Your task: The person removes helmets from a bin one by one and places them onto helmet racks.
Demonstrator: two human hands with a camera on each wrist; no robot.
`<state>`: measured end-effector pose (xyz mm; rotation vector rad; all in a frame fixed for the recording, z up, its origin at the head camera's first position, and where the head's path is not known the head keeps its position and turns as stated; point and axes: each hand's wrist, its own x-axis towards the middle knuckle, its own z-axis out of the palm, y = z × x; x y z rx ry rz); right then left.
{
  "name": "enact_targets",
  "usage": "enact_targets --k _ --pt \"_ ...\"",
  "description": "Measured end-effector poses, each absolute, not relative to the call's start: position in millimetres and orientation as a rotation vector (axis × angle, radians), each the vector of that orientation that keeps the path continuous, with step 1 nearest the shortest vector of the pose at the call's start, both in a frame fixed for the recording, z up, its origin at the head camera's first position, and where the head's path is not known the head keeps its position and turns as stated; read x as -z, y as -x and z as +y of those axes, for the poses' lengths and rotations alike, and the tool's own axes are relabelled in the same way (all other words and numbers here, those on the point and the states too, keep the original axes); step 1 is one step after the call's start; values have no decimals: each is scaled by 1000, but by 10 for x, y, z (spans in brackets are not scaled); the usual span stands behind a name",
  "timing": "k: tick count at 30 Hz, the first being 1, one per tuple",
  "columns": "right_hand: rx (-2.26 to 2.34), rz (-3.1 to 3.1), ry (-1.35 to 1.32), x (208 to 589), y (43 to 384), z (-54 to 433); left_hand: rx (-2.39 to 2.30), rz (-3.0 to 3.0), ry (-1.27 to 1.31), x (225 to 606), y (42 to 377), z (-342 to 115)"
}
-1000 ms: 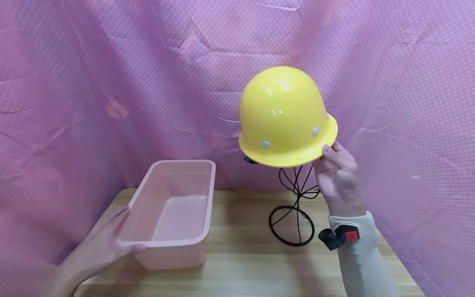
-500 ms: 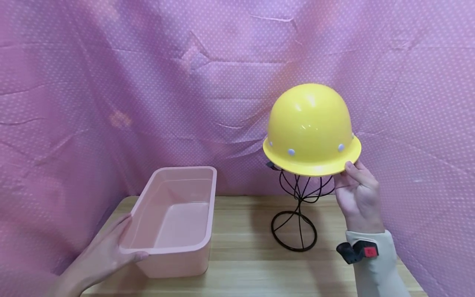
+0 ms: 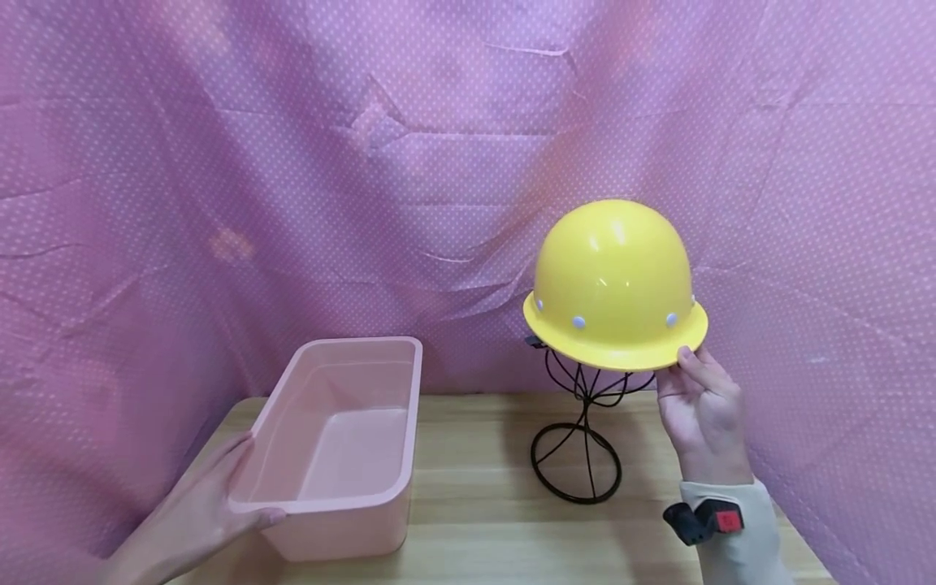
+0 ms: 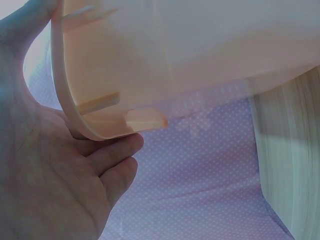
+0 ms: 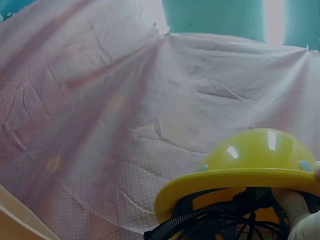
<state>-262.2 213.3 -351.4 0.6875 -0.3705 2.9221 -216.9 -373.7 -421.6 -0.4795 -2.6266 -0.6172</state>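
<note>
A yellow hard hat (image 3: 614, 284) with pale round rivets sits over the top of a black wire stand (image 3: 587, 401), which its shell partly hides. My right hand (image 3: 705, 422) pinches the front right of its brim, thumb on top and fingers beneath. Black webbing (image 5: 210, 215) shows under the hat in the right wrist view. On the left, my left hand (image 3: 197, 512) holds the near left corner of a pink plastic tub (image 3: 344, 532). The thumb lies along the tub's front rim, and in the left wrist view its fingers (image 4: 117, 150) curl against the outer wall.
Both the tub and the stand's ring base rest on a light wooden table (image 3: 468, 487). Pink dotted cloth (image 3: 453, 203) hangs close behind the table and along both sides. Table surface shows between tub and stand.
My right hand has carried the hard hat right and down onto the top of the wire stand. The left hand keeps its hold on the tub; the head view has tilted slightly.
</note>
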Motion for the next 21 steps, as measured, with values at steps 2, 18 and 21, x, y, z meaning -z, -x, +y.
enact_targets --k 2,18,21 --pt "-2923 -365 -680 3551 2610 2138 603 -2603 494 4220 2178 -3736" --pt "-2955 -359 -655 3764 2537 2129 567 -2618 440 4286 2147 -3751" --pt "-2955 -362 -652 3804 2518 2119 567 -2631 432 4298 2144 -3761"
